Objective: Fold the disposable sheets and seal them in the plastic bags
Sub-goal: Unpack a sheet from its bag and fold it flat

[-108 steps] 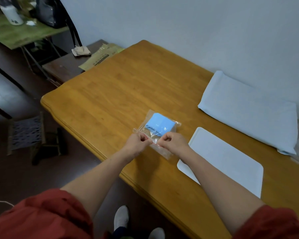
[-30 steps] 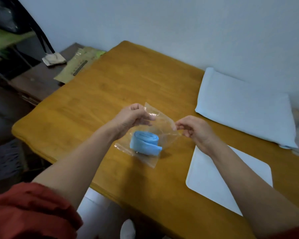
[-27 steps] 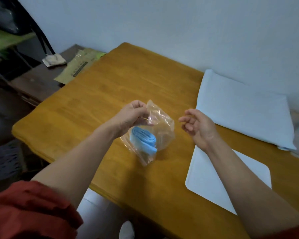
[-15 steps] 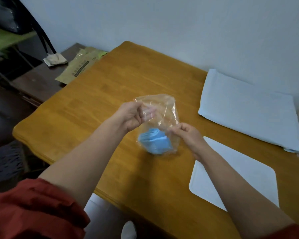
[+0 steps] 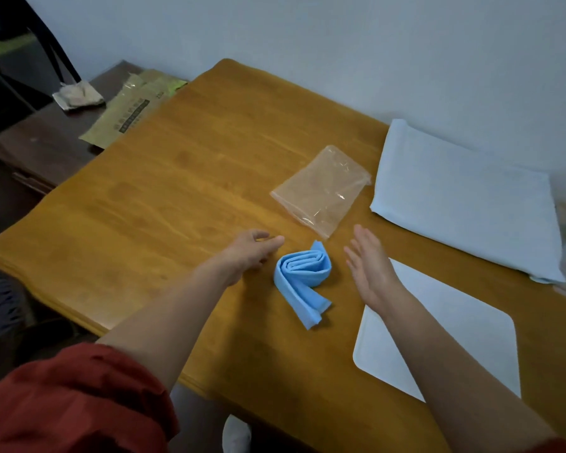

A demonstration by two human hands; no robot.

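Observation:
A folded blue disposable sheet [image 5: 303, 279] lies loosely curled on the wooden table [image 5: 164, 204], outside any bag, one end trailing toward me. A clear plastic bag [image 5: 322, 189] lies flat and empty just beyond it. My left hand [image 5: 250, 251] hovers just left of the sheet with relaxed fingers, holding nothing. My right hand [image 5: 370, 266] is just right of the sheet, fingers straight, palm facing left, holding nothing. Neither hand touches the sheet.
A stack of pale blue sheets [image 5: 464, 197] lies at the back right by the wall. A white mat [image 5: 451, 341] sits near the front right edge. A dark side table [image 5: 46, 138] with a tan packet [image 5: 131, 109] stands to the left.
The blue sheet has come out of the bag and now lies on the table. Both hands have let go of the bag, which lies flat farther back.

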